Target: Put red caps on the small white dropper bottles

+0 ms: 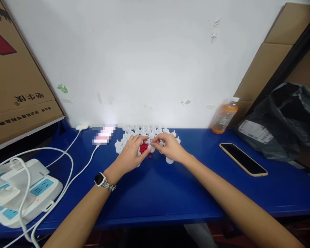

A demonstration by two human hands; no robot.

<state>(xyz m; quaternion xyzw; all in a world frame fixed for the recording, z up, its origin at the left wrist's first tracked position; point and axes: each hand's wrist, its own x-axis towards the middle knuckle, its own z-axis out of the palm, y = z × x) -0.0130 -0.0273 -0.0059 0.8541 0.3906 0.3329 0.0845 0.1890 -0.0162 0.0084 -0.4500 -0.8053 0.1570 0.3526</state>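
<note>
My left hand point(130, 153) cups small red pieces point(143, 147). My right hand point(170, 146) pinches a white cap point(152, 146) among white caps point(144, 132) at the bench's point(170, 193) back edge.

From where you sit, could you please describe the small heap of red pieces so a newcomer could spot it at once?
Start at the long blue tabletop and follow it to the white wall, where small white plastic caps cluster. The small heap of red pieces lies at that cluster's near edge, between the left hand and right hand. It is the only red among white.
</note>
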